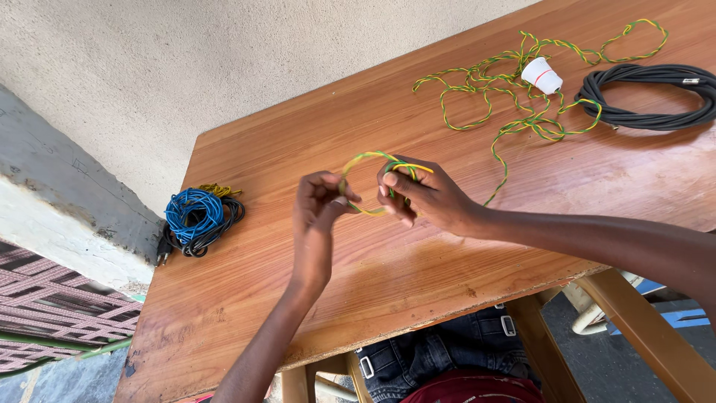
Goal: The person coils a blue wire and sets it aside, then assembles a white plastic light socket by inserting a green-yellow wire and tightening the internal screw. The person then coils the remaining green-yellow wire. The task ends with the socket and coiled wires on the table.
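Both hands work just above the wooden worktop (pixel 418 254): the left hand (pixel 319 205) pinches one side of a small loop of green-and-yellow wire (pixel 371 158), and the right hand (pixel 421 195) closes on the other side. Only a turn or so is wound; most of that wire lies loose and tangled further back, running around a white lamp socket (pixel 542 75). A black cable coil (pixel 647 97) sits beside it. Blue and black coils (pixel 198 214) rest well apart at the left edge.

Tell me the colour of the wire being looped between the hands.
Green and yellow twisted wire, clearest in the head view.
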